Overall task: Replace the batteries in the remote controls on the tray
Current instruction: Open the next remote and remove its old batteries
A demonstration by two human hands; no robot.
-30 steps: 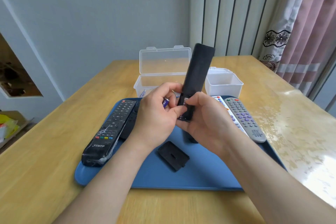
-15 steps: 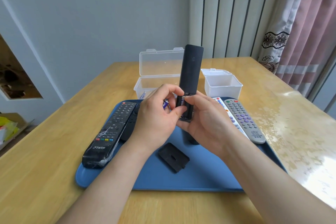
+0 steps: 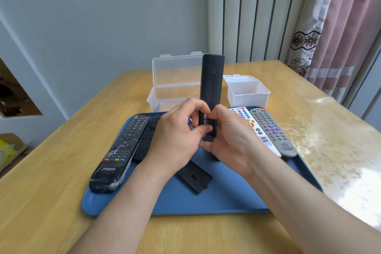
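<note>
Progress: I judge one remote (image 3: 212,80) mid-swap, right hand (image 3: 233,138) gripping it, left hand (image 3: 177,138) pinching a battery (image 3: 204,120) into its bay; cover (image 3: 194,178) off, other remotes (image 3: 115,156) waiting.

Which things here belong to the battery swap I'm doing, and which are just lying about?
In use: left hand, right hand, slim black remote, battery, battery cover, blue tray.
Idle now: THTF remote, grey remote, white remote, open clear box, small white box.
</note>
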